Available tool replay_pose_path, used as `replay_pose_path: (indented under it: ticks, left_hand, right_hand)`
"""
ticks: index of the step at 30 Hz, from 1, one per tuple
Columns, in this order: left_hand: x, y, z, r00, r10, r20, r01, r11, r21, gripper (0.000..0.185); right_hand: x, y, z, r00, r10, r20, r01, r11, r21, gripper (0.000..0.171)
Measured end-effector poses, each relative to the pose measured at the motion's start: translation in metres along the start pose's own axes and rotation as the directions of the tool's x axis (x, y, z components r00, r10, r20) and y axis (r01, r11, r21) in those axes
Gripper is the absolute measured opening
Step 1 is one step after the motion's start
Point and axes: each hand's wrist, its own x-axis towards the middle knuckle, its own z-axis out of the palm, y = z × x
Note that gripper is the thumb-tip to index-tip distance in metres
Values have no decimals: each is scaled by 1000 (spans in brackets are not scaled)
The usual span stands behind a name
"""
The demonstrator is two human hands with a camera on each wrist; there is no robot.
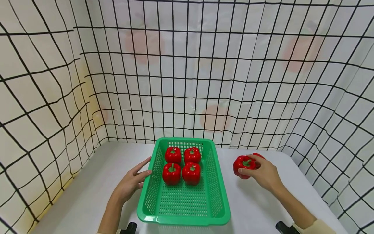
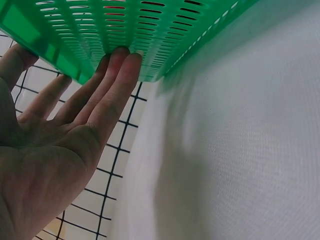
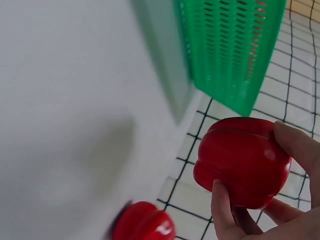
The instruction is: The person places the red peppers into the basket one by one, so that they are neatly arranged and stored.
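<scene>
A green plastic basket (image 1: pixel 187 219) with slotted walls stands in the middle of the table, several red bell peppers (image 1: pixel 191 174) grouped in its far half. My left hand (image 1: pixel 128 183) touches the basket's left wall with fairly straight fingers, as the left wrist view (image 2: pixel 65 135) also shows. To the right of the basket, my right hand (image 1: pixel 264 174) grips a red bell pepper (image 3: pixel 242 162) between thumb and fingers, held above the table. Another red bell pepper (image 3: pixel 144 222) sits on the table below, mostly hidden behind the right hand in the head view.
A white cloth-covered table (image 1: pixel 96 182) lies under everything. Black wire grid (image 1: pixel 181 78) encloses the back and both sides, with pale sheeting behind it. The near half of the basket shows its bare slotted floor.
</scene>
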Motion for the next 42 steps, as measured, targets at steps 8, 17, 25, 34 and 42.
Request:
replay_pose_path:
  ticks: [8, 17, 25, 34, 42]
  left_hand:
    - [2, 0, 0, 1000, 2, 18, -2, 1000, -5, 68]
    - [0, 1, 0, 1000, 2, 16, -2, 1000, -6, 67]
    - [1, 1, 1, 1000, -5, 20, 5, 1000, -2, 68]
    - [1, 2, -1, 999, -4, 32, 4, 1000, -7, 68]
    - [1, 0, -1, 1000, -18, 14, 18, 1000, -15, 68]
  right_hand:
    - [0, -29, -1, 999, -26, 19, 24, 997, 68, 75]
    - [6, -59, -1, 996, -90, 16, 88, 991, 104, 71]
    - [7, -78, 11, 991, -131, 26, 126, 983, 133, 74]
    - [11, -107, 23, 984, -173, 52, 160, 969, 188, 71]
    - [11, -127, 42, 973, -213, 85, 189, 956, 223, 69]
